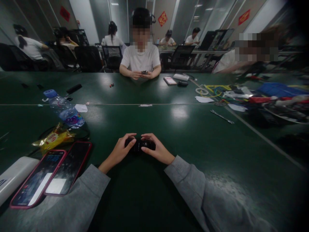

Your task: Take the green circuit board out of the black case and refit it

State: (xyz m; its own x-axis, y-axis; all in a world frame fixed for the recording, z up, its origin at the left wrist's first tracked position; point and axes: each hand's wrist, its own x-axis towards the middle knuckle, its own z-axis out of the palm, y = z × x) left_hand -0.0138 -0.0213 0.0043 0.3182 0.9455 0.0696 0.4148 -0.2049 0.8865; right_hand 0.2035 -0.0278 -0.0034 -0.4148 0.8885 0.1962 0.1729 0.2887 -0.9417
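Observation:
A small black device [145, 144] with pale markings on its upper face lies between my hands, low over the green table. My left hand [120, 149] is closed around its left end, thumb on top and fingers behind. At the right end, my right hand [157, 149] grips it in the same way. The fingers cover both ends, and its exact kind cannot be made out. Grey sleeves cover both forearms.
Left of me are two phones [40, 180] [70, 167], a white power bank [16, 177], a yellow wrapper [54, 138] and a plastic bottle [64, 109]. A wrench [222, 116] and tangled cables [217, 91] lie to the right. Across the table [154, 119], a person [140, 58] handles a small object.

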